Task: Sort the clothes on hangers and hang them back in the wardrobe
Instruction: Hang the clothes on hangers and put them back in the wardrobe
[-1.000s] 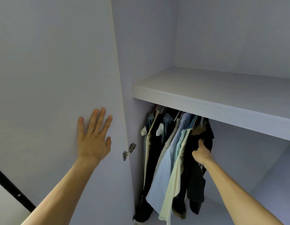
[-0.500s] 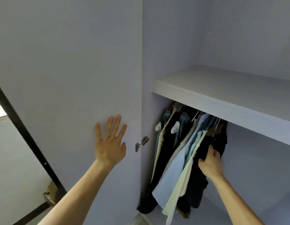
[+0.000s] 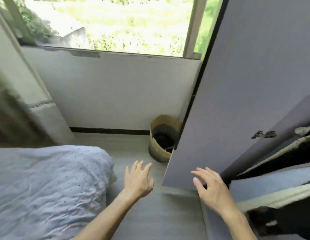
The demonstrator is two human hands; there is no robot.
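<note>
The dark, cream-trimmed clothes on hangers (image 3: 293, 153) hung inside the wardrobe at far right, blurred. Both grips were spread apart and empty: the right grip (image 3: 211, 187) at the grey-lilac wardrobe door (image 3: 246, 84), the left grip (image 3: 137, 181) over the floor. I judged that door's lower corner might snag my fingers or knock the round woven basket (image 3: 157, 153).

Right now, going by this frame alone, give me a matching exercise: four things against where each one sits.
Things:
1. basket
2. quilt
3. window
4. wardrobe door

Places:
A. top of the view
B. lower left
C. right side, standing open
D. on the floor, by the door's edge

Pairs: 1-D, 2-B, 3-A, 4-C
</note>
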